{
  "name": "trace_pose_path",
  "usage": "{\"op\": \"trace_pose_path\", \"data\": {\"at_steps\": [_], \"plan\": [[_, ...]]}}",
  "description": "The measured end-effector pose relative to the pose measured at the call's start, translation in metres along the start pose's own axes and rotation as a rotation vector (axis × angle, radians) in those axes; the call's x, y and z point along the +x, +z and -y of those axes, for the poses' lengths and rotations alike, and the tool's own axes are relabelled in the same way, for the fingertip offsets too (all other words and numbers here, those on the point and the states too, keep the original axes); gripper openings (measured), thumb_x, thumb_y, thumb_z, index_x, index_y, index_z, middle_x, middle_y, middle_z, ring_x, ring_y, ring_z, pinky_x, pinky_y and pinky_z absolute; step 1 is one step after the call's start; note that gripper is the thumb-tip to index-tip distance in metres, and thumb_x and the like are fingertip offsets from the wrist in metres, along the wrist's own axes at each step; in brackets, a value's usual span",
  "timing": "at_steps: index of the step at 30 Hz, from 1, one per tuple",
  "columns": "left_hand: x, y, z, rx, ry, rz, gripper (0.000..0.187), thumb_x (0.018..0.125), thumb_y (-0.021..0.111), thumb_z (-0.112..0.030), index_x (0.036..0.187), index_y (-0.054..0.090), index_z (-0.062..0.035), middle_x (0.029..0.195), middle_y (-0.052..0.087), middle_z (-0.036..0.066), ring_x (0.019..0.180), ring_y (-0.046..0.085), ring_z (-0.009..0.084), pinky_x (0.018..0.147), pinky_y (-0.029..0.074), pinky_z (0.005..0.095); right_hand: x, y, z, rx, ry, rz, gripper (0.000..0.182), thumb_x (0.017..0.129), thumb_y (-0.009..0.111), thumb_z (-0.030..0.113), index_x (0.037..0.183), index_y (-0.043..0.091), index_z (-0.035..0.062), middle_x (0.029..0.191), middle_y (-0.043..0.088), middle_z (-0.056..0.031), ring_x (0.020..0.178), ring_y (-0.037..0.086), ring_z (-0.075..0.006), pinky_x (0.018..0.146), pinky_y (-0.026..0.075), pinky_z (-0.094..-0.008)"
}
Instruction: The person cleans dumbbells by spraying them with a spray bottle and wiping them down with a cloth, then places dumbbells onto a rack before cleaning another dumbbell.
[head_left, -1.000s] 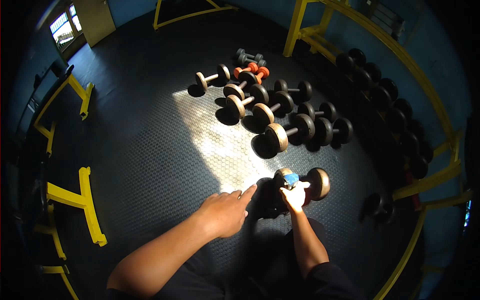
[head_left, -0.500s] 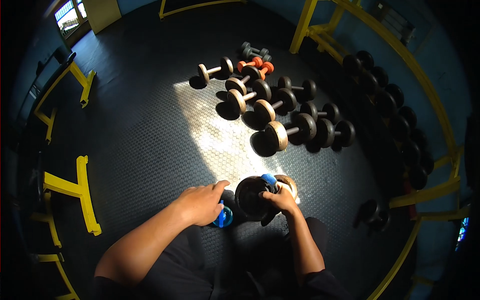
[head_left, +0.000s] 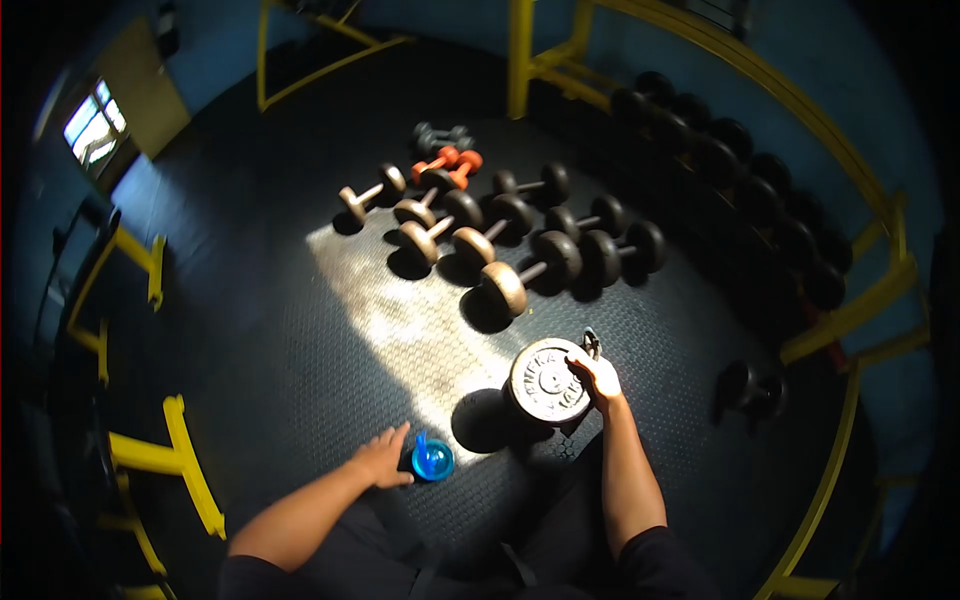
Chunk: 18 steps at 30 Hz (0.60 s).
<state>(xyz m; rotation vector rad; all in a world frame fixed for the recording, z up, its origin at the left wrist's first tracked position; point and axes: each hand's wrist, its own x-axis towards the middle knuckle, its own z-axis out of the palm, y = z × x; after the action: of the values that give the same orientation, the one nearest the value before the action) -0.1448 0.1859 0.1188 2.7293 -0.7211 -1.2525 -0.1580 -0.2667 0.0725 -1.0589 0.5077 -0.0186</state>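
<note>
A dumbbell [head_left: 548, 382] with raised lettering on its pale round end face is tilted toward me in the sunlight. My right hand [head_left: 597, 380] is at its right side, thumb over the edge of the face; the other fingers are mostly hidden, and a small dark object shows just above them. Left of it, my left hand [head_left: 382, 458] has its fingers spread and holds nothing. Close beside that hand a blue round container [head_left: 433, 459] with a blue strap or handle on top stands on the dark floor.
Ahead, several dumbbells [head_left: 505, 288] lie in rows on the textured floor. A rack of dark dumbbells [head_left: 795, 243] and a yellow frame [head_left: 840, 130] stand at the right. Another dark dumbbell [head_left: 752, 388] is at the right. Yellow bench legs [head_left: 190, 465] are at the left.
The dumbbell in my right hand has turned so its lettered face shows. My left hand has moved off the blue container to its left. The camera view has shifted and rotated.
</note>
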Motion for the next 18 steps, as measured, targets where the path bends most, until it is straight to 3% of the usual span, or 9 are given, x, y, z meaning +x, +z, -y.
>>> {"op": "trace_pose_path", "data": {"at_steps": [4, 5, 8, 10, 12, 13, 16, 17, 18], "plan": [[0.018, 0.028, -0.020, -0.033, -0.054, -0.038, 0.131, 0.065, 0.084, -0.054, 0.155, -0.002, -0.0152, 0.160, 0.006, 0.022, 0.145, 0.018, 0.0415, 0.115, 0.026, 0.0522, 0.014, -0.032, 0.004, 0.101, -0.043, -0.464, 0.054, 0.082, 0.076, 0.028, 0.126, 0.056, 0.0028, 0.101, 0.067, -0.0106, 0.084, 0.065, -0.0213, 0.074, 0.055, -0.0366], [0.025, 0.033, -0.022, -0.076, -0.024, -0.107, 0.132, 0.064, 0.084, -0.056, 0.155, 0.000, -0.0135, 0.160, 0.007, 0.021, 0.146, 0.018, 0.0400, 0.116, 0.026, 0.0508, 0.033, -0.051, -0.017, 0.011, -0.156, -0.423, 0.062, 0.082, 0.075, 0.035, 0.131, 0.052, 0.0044, 0.099, 0.065, -0.0120, 0.084, 0.065, -0.0244, 0.071, 0.053, -0.0372], [0.025, 0.028, -0.035, -0.131, 0.083, -0.269, 0.123, 0.067, 0.082, -0.055, 0.154, 0.009, -0.0072, 0.158, 0.017, 0.023, 0.144, 0.023, 0.0378, 0.116, 0.027, 0.0463, 0.014, -0.020, 0.001, -0.636, -0.112, -0.422, 0.065, 0.087, 0.068, 0.040, 0.138, 0.047, 0.0048, 0.106, 0.063, -0.0252, 0.087, 0.066, -0.0332, 0.077, 0.052, -0.0363], [0.038, 0.042, -0.031, -0.190, 0.093, -0.325, 0.115, 0.070, 0.081, -0.052, 0.151, 0.015, -0.0044, 0.155, 0.023, 0.023, 0.142, 0.027, 0.0379, 0.115, 0.028, 0.0447, 0.048, -0.058, -0.050, -1.325, -0.889, -0.354, 0.074, 0.083, 0.070, 0.048, 0.140, 0.047, 0.0061, 0.106, 0.065, -0.0258, 0.091, 0.066, -0.0387, 0.079, 0.052, -0.0379], [0.041, 0.056, -0.035, -0.281, 0.114, -0.471, 0.089, 0.078, 0.075, -0.038, 0.144, 0.029, -0.0002, 0.149, 0.035, 0.026, 0.136, 0.037, 0.0410, 0.113, 0.031, 0.0430, 0.035, -0.045, -0.023, -1.175, -0.745, -0.401, 0.072, 0.086, 0.067, 0.048, 0.139, 0.047, 0.0040, 0.101, 0.067, -0.0248, 0.089, 0.067, -0.0397, 0.078, 0.053, -0.0399], [0.045, 0.067, -0.038, -0.271, 0.109, -0.464, 0.089, 0.078, 0.075, -0.038, 0.144, 0.029, -0.0002, 0.149, 0.035, 0.026, 0.136, 0.037, 0.0410, 0.113, 0.031, 0.0430, 0.019, -0.029, 0.000, -0.785, -0.394, -0.404, 0.070, 0.088, 0.065, 0.047, 0.139, 0.046, 0.0031, 0.098, 0.067, -0.0249, 0.087, 0.067, -0.0398, 0.078, 0.054, -0.0411], [0.061, 0.099, -0.043, -0.440, 0.101, -0.699, 0.076, 0.083, 0.069, -0.022, 0.143, 0.030, 0.0024, 0.149, 0.034, 0.027, 0.133, 0.042, 0.0413, 0.109, 0.036, 0.0434, 0.038, -0.043, -0.013, -0.243, -0.238, -0.298, 0.057, 0.086, 0.070, 0.042, 0.120, 0.053, -0.0012, 0.092, 0.068, -0.0159, 0.077, 0.066, -0.0242, 0.074, 0.052, -0.0362], [0.064, 0.104, -0.047, -0.438, 0.093, -0.693, 0.076, 0.083, 0.069, -0.022, 0.143, 0.030, 0.0024, 0.149, 0.034, 0.027, 0.133, 0.042, 0.0413, 0.109, 0.036, 0.0434, 0.039, -0.037, -0.017, -0.608, -0.299, -0.430, 0.054, 0.087, 0.069, 0.040, 0.118, 0.053, -0.0020, 0.092, 0.068, -0.0149, 0.076, 0.064, -0.0223, 0.074, 0.051, -0.0355], [0.069, 0.108, -0.051, -0.496, 0.053, -0.723, 0.076, 0.082, 0.068, -0.025, 0.143, 0.031, 0.0012, 0.148, 0.036, 0.026, 0.132, 0.042, 0.0419, 0.109, 0.035, 0.0446, 0.040, -0.035, -0.019, -0.526, -0.289, -0.402, 0.050, 0.088, 0.067, 0.036, 0.120, 0.052, -0.0005, 0.093, 0.066, -0.0154, 0.079, 0.063, -0.0226, 0.075, 0.051, -0.0355]]}}
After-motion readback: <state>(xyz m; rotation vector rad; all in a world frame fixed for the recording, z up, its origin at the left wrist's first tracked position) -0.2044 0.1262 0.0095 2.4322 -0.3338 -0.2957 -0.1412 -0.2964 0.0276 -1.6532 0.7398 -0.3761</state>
